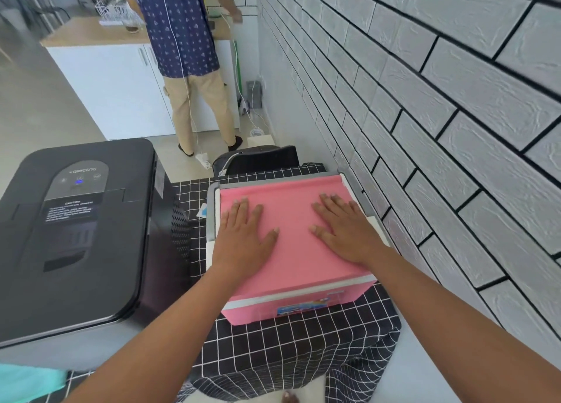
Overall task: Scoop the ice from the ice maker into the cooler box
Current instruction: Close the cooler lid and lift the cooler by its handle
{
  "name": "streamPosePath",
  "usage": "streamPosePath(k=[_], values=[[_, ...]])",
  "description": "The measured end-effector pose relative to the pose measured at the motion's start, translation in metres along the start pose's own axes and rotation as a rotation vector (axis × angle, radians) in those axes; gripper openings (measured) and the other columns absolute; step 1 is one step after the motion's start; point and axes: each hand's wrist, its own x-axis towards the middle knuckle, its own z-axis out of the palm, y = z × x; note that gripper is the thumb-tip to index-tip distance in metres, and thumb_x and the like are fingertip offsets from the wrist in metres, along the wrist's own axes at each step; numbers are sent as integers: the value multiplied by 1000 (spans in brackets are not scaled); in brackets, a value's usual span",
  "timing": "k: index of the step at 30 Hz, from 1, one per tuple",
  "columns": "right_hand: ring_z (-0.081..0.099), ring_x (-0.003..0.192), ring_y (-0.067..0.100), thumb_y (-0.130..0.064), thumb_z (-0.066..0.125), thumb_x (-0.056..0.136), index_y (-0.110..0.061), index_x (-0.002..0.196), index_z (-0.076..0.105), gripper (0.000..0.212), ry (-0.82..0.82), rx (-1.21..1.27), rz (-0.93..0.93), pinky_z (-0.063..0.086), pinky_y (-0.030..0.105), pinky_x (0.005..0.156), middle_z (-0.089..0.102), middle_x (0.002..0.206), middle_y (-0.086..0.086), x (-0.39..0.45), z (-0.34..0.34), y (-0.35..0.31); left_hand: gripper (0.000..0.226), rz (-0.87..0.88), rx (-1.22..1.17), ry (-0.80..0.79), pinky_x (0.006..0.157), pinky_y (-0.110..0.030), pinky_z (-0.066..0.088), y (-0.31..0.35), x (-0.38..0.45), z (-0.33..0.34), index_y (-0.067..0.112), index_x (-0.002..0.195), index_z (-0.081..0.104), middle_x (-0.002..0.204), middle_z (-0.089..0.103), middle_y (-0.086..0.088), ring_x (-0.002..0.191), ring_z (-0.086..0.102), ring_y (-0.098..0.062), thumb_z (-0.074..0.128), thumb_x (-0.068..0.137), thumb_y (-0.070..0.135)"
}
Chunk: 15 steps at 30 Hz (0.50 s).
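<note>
Your left hand [243,238] and right hand [343,235] lie flat on the pink cooler box lid [291,220], fingers straight and gripping nothing. The cooler box [291,307] sits at 12 o'clock on the checked cloth [291,342]. Press evenly on both sides so the lid seats square. The closed black ice maker [76,220] stands at 9 o'clock. A person [188,38] stands farther off at 11 o'clock.

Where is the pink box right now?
In the head view, the cooler box sits on the checked cloth, right of the ice maker and beside the brick wall, with both hands flat on its lid.
</note>
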Motion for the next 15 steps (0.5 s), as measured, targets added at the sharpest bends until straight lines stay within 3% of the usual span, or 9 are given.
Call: streamPosePath(k=[5, 9, 12, 15], values=[[-5, 147, 12, -65, 17, 92, -33, 152, 11, 68, 5, 16, 2, -4, 41, 118, -1, 161, -8, -1, 0, -2, 72, 3, -5, 23, 125, -40, -4, -2, 1, 4, 27, 158, 18, 168, 4, -7, 155, -3, -23, 27, 97, 65], [19, 142, 23, -63, 35, 90, -25, 149, 24, 70, 35, 34, -8, 13, 43, 117, 22, 155, -1, 13, -14, 0, 75, -4, -4, 44, 125, -43, 2, -2, 17, 1, 24, 156, 23, 166, 14, -12, 153, 6, -28, 29, 95, 69], [22, 141, 25, -72, 49, 79, -22, 149, 22, 90, -71, -7, 22, 20, 46, 115, 25, 154, 1, 47, -35, 8, 97, -34, 14, -23, 124, -48, 1, -4, 49, -12, 23, 157, 20, 166, 9, -14, 154, 2, -30, 37, 83, 83], [17, 145, 22, -79, 60, 63, -23, 151, 18, 113, -222, -45, 40, 19, 48, 115, 18, 158, 1, 82, -49, 14, 134, -104, 37, -198, 121, -57, -1, -8, 85, -30, 28, 159, 10, 167, 6, -11, 154, -1, -33, 52, 53, 98]])
